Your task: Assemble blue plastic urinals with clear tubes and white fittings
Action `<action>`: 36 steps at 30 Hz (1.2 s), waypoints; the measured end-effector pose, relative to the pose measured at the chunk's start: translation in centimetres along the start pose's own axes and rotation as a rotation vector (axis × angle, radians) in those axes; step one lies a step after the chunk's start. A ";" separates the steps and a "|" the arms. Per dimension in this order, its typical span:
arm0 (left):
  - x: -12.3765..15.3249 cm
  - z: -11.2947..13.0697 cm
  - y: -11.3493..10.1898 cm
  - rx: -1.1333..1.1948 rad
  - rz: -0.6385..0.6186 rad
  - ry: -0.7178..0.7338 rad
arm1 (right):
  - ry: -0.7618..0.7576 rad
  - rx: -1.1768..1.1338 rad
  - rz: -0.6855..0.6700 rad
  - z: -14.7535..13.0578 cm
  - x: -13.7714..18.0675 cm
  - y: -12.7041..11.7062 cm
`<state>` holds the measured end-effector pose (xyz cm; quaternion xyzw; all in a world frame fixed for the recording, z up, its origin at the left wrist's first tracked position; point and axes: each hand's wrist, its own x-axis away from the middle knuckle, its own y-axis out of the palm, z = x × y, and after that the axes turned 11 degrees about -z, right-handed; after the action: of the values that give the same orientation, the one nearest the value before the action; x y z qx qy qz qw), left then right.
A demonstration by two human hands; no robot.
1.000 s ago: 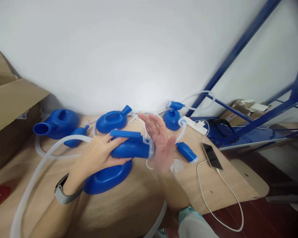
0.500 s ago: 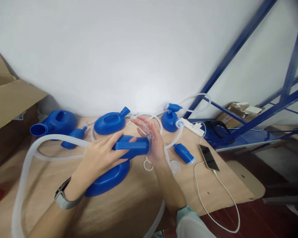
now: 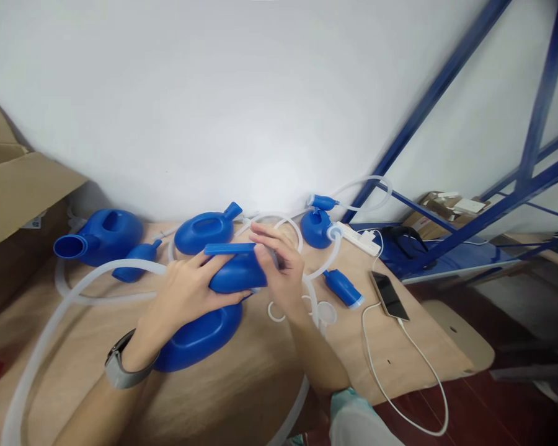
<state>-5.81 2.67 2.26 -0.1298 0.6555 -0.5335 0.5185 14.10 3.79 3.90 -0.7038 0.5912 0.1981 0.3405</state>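
My left hand is wrapped round a blue plastic urinal cup, held sideways over the table with its flat ridge uppermost. At its right end my right hand grips the rim, thumb on the near side and fingers behind. A pale edge shows there, mostly covered by that hand. Below lies a large blue urinal bottle, partly hidden by my left hand. A translucent hose loops out to the left. A white ring and a clear round cap lie right of the bottle.
More blue bottles, one at the left, one at the back, stand along the wall. Another blue cup lies at the right near a phone on a cable and a power strip. A cardboard box borders the left.
The cup has turned in my left hand, its ridge now on top and its open end hidden. My right hand has closed from flat, spread fingers to a grip on the rim.
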 end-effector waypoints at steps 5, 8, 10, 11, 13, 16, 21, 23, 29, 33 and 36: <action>0.1 -0.8 -0.3 -0.080 0.002 -0.011 | -0.021 0.110 -0.053 1.3 -0.2 0.3; 0.2 -1.0 -0.4 -0.083 0.040 -0.022 | 0.005 0.071 -0.064 1.6 -0.1 0.2; 0.2 -0.8 -0.4 -0.065 0.043 -0.014 | 0.007 -0.020 -0.120 1.7 0.0 0.2; 0.2 -0.7 -0.4 -0.050 0.034 -0.003 | -0.005 -0.065 -0.154 1.8 0.1 0.3; 0.1 -0.5 -0.4 -0.025 0.016 0.012 | -0.042 -0.118 -0.195 1.8 0.3 0.5; 0.2 -0.2 -0.6 -0.044 0.011 0.015 | -0.064 -0.131 -0.199 1.7 0.6 0.7; 0.5 0.1 -1.1 -0.168 0.011 0.088 | 0.060 -0.205 -0.281 1.3 0.3 0.0; 0.6 0.0 -0.9 -0.244 -0.028 0.128 | 0.149 -0.310 -0.381 1.5 -0.1 -0.5; -0.1 -0.7 0.7 -0.205 -0.022 0.105 | 0.219 -0.309 -0.250 2.2 -0.6 -0.7; -0.2 -1.1 0.9 -0.160 -0.041 0.000 | 0.105 -0.111 -0.089 2.5 -0.7 -0.9; 0.0 -1.6 0.4 -0.157 -0.050 -0.054 | -0.010 0.087 -0.064 2.6 -0.7 -1.4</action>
<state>-6.95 3.72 1.74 -0.2008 0.6777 -0.4895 0.5107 15.65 6.26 2.90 -0.7060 0.5746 0.1647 0.3799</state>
